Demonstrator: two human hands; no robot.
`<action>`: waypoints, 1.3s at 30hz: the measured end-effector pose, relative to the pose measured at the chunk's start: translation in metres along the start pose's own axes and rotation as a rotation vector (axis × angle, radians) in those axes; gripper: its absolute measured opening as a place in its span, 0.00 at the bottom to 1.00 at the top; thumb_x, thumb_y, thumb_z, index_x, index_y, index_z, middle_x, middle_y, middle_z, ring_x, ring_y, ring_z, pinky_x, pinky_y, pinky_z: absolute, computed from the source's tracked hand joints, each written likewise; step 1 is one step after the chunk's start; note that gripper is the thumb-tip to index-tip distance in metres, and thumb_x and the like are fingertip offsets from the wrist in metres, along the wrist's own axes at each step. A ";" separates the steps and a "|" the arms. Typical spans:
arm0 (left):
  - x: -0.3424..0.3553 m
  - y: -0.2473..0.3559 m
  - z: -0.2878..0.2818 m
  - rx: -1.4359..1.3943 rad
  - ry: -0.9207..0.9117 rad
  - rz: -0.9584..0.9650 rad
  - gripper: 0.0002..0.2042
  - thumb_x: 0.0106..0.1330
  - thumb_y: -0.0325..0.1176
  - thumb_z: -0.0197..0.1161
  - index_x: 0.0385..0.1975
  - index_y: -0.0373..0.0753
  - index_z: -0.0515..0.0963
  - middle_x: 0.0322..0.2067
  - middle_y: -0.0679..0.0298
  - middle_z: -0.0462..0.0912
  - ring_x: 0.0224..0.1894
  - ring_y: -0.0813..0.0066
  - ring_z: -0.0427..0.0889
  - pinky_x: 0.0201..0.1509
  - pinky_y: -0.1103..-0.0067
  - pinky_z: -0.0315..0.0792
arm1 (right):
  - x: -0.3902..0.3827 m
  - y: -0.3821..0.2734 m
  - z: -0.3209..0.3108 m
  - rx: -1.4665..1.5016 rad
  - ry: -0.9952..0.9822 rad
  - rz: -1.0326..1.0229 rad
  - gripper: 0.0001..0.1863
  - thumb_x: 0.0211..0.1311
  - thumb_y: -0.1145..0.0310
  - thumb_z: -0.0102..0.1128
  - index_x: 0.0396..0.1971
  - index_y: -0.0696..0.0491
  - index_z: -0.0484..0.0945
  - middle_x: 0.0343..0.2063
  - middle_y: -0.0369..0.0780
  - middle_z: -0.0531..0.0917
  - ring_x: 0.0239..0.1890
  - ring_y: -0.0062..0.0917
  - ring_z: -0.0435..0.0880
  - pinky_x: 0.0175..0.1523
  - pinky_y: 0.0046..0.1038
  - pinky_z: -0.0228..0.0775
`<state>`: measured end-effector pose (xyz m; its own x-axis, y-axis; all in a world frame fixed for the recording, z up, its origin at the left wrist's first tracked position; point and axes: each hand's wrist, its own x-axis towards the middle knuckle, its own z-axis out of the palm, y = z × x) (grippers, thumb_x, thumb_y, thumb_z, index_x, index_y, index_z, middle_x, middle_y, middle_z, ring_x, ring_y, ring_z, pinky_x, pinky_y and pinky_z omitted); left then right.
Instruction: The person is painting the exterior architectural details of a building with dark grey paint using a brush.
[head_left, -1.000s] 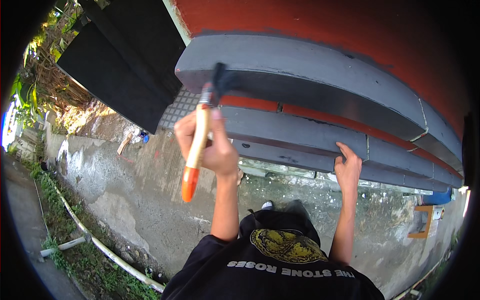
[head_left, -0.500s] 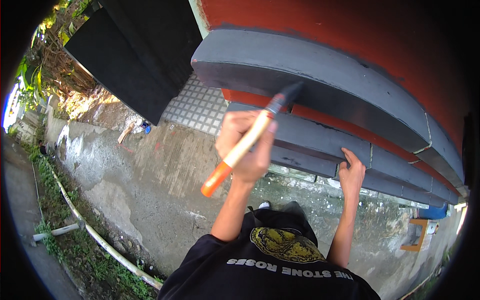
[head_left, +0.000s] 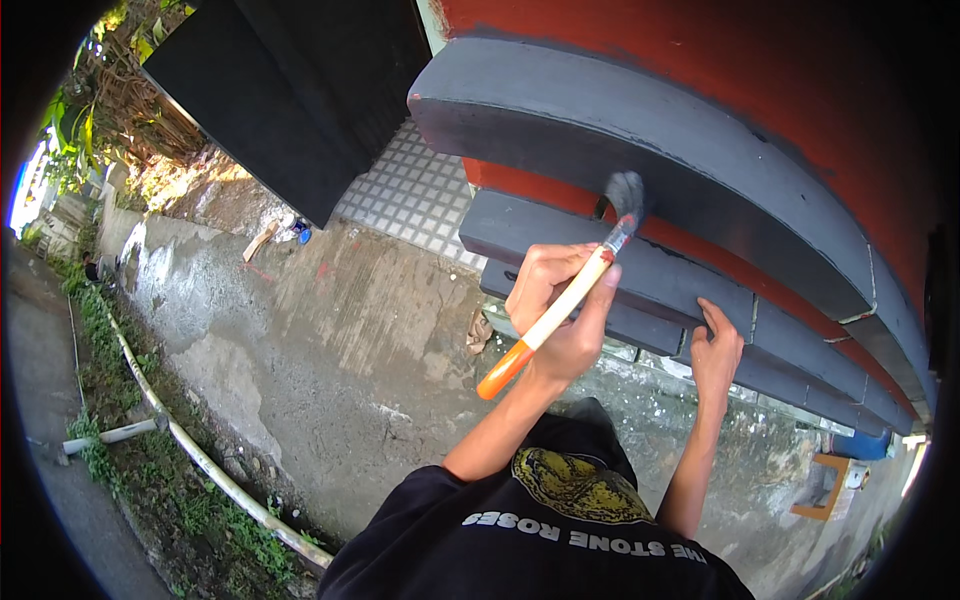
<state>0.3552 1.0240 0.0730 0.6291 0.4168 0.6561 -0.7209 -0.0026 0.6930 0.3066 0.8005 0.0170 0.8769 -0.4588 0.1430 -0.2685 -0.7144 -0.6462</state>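
My left hand (head_left: 545, 290) is closed around the light wooden handle of a paintbrush (head_left: 551, 322) with an orange end. Its dark, paint-wet bristles point up and away from me, at the underside of the upper grey ledge (head_left: 580, 95). Whether the bristle tips touch the ledge, I cannot tell. My right hand (head_left: 716, 355) holds nothing; its fingers are stretched out against the face of the lower grey ledge (head_left: 535, 228). Between the ledges runs a strip of red wall (head_left: 535, 183).
A black panel (head_left: 270, 110) stands at the far left beside grey-and-white floor tiles (head_left: 405, 190). On the concrete ground (head_left: 330, 330) lie a piece of wood (head_left: 260, 241), a blue-and-white container (head_left: 303, 234) and something brown and crumpled (head_left: 479, 332). A pale pipe (head_left: 200, 480) borders weeds; an orange-brown frame (head_left: 825, 488) stands right.
My left hand and the brush have moved right, and the bristles now sit a little lower beneath the upper ledge. My right hand stays on the lower ledge. The view has shifted slightly.
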 end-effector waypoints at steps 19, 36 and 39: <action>0.001 -0.013 -0.015 0.055 -0.054 0.036 0.10 0.55 0.19 0.74 0.30 0.33 0.76 0.33 0.53 0.84 0.35 0.65 0.86 0.40 0.75 0.78 | -0.001 0.004 -0.005 -0.056 -0.019 -0.010 0.25 0.53 0.82 0.50 0.53 0.56 0.82 0.52 0.51 0.84 0.60 0.37 0.81 0.69 0.33 0.64; 0.022 -0.025 -0.035 0.265 0.028 0.258 0.10 0.60 0.19 0.69 0.32 0.33 0.72 0.36 0.56 0.79 0.36 0.74 0.79 0.36 0.81 0.73 | 0.002 0.009 -0.005 -0.024 -0.027 -0.024 0.26 0.53 0.84 0.48 0.54 0.58 0.81 0.52 0.51 0.84 0.60 0.38 0.81 0.67 0.32 0.66; 0.040 -0.024 -0.048 0.226 0.257 0.289 0.09 0.60 0.19 0.69 0.33 0.34 0.73 0.32 0.57 0.80 0.32 0.70 0.82 0.37 0.77 0.76 | 0.001 0.008 -0.010 -0.032 -0.025 -0.013 0.26 0.53 0.84 0.48 0.53 0.59 0.81 0.52 0.51 0.84 0.60 0.38 0.81 0.67 0.32 0.66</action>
<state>0.3831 1.0844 0.0681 0.2979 0.5817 0.7569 -0.7571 -0.3390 0.5585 0.3015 0.7890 0.0201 0.8900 -0.4364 0.1317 -0.2695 -0.7369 -0.6200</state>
